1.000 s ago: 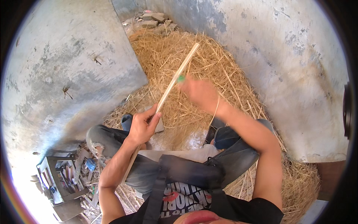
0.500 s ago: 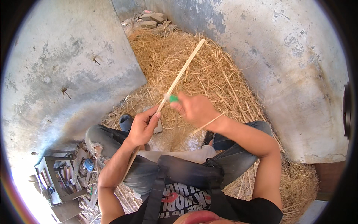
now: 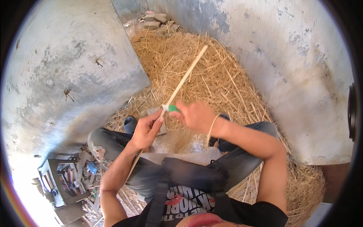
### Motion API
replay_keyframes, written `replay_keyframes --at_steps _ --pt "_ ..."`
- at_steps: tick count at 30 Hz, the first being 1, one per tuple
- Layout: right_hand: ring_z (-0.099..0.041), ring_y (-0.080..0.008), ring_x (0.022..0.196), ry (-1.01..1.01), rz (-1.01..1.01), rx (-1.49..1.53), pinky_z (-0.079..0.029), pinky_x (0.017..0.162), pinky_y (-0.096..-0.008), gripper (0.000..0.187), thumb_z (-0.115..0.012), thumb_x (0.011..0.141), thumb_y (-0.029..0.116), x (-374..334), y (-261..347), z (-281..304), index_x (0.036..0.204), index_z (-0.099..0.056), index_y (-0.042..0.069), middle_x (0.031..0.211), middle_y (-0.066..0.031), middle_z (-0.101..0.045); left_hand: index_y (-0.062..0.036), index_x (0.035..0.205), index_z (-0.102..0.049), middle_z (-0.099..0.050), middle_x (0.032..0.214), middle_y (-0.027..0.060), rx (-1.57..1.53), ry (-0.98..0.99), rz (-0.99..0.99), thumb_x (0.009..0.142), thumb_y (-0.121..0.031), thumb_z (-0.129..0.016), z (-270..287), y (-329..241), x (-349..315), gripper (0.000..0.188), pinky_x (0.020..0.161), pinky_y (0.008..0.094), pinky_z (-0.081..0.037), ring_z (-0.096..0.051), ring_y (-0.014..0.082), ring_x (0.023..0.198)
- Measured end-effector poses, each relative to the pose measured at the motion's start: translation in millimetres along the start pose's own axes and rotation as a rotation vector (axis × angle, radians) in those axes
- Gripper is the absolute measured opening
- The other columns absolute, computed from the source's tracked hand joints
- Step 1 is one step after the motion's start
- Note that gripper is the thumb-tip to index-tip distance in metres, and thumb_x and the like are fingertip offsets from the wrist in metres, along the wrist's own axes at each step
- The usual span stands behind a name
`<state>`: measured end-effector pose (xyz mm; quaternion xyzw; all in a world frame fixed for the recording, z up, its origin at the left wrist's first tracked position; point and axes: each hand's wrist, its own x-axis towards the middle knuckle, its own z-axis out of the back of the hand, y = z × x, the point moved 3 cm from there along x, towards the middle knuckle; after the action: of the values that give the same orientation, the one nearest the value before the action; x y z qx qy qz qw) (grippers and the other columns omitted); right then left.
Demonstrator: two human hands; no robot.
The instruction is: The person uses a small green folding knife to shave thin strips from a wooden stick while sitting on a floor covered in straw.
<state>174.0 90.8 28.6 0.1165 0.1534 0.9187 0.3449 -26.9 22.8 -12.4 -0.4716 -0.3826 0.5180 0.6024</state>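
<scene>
A long pale bamboo strip slants up and away from my lap, its near end running under my left forearm. My left hand is closed round it, thumb on top. My right hand, slightly blurred, grips a small knife with a green handle. The knife's short pale blade lies against the strip just beyond my left fingertips. A thin, curled shaving hangs over my right wrist.
A heap of straw-coloured shavings spreads in front and to the right. Broken bricks lie at its far end. Plastered walls stand left and right. At lower left is a wooden box of tools and scraps. A dark sandal shows beside my left knee.
My right hand with the knife has moved down and nearer along the strip, to my left fingertips. The curled shaving has shifted at my wrist. My left hand stays nearly in place.
</scene>
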Motion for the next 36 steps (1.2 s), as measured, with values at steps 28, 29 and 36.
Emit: replay_keyframes --at_steps 28,29,36 --pt "-0.063 -0.0337 0.049 -0.187 -0.174 0.089 -0.050 0.045 -0.0459 0.057 -0.037 0.110 0.050 27 -67 32 0.103 -0.059 -0.002 0.055 -0.0152 -0.058 0.0042 0.145 -0.051 -0.030 0.059 -0.0063 -0.383 0.146 0.095 0.113 -0.026 -0.042 2 0 -9 0.045 0.053 0.0272 -0.040 -0.029 0.0056 0.049" --pt "-0.062 -0.0330 0.049 -0.188 -0.152 0.075 -0.050 0.044 -0.0456 0.056 -0.036 0.110 0.049 25 -67 37 0.103 -0.059 -0.001 0.054 -0.0146 -0.058 0.0039 0.145 -0.051 -0.030 0.059 -0.0062 -0.365 0.155 0.089 0.113 -0.026 -0.042 2 -1 -10 0.045 0.053 0.0273 -0.040 -0.030 0.0057 0.049" --pt "-0.062 -0.0323 0.048 -0.093 0.000 0.056 -0.048 0.043 -0.0456 0.055 -0.034 0.112 0.046 6 -16 1 0.104 -0.059 -0.002 0.054 -0.0122 -0.058 0.0043 0.147 -0.049 -0.028 0.061 -0.0057 -0.495 0.170 0.097 0.113 -0.027 -0.042 0 10 -9 0.046 0.052 0.0268 -0.035 -0.029 0.0064 0.049"
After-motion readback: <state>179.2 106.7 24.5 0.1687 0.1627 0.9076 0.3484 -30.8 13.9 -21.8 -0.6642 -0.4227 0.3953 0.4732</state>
